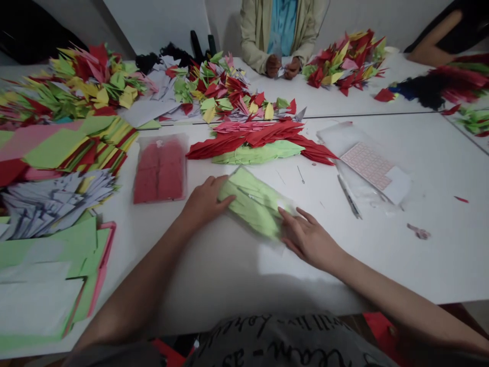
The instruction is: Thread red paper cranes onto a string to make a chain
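Between my hands is a clear plastic bag of light green folded paper point(252, 201), held tilted just over the white table and slightly blurred. My left hand point(208, 201) grips its left end, thumb on top and fingers behind. At the other end, my right hand point(305, 232) holds the bag's right edge with the thumb below and fingers over it. A similar bag of red folded paper point(160, 171) lies flat to the left of my left hand. Just beyond the held bag lie strings of red folded paper point(267, 137) and a green bundle point(263, 152).
Stacks of coloured paper point(57, 148) and green sheets point(49, 250) cover the left side. To the right are a pen point(349, 196), a needle point(301, 175) and a label sheet point(369, 165) on plastic bags. Across the table, a person's hands point(282, 67) hold paper near colourful piles.
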`<state>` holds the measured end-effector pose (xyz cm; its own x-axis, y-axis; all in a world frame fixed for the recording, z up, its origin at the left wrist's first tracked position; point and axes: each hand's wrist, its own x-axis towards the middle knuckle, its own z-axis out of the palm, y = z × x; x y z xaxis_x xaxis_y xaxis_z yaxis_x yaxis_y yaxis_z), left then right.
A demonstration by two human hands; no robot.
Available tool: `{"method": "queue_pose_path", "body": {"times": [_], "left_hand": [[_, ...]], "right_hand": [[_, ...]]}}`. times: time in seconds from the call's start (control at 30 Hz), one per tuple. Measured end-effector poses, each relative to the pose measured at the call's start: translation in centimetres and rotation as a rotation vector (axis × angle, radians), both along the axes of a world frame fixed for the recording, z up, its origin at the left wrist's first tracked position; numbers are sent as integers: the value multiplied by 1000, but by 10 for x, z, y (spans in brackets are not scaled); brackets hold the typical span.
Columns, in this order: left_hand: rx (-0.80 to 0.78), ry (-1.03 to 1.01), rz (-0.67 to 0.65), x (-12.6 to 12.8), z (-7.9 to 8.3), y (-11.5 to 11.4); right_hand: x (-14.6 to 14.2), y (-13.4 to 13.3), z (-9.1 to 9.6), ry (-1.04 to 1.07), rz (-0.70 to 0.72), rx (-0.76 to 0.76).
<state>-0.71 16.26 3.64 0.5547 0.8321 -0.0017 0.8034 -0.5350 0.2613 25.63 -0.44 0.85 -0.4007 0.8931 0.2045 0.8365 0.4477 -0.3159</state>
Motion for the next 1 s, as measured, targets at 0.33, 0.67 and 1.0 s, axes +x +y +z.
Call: {"method": "queue_pose_path", "body": {"times": [0.33,0.67,1.0], "left_hand": [[25,309,40,-19,19,-82],[-24,-44,-779,44,0,-60],[-39,-54,-818,51,-21,-59]], "right_hand": [[46,21,-5,242,101,-136],[40,27,-12,236,97,-135],[36,33,-8,209,136,-172]]}}
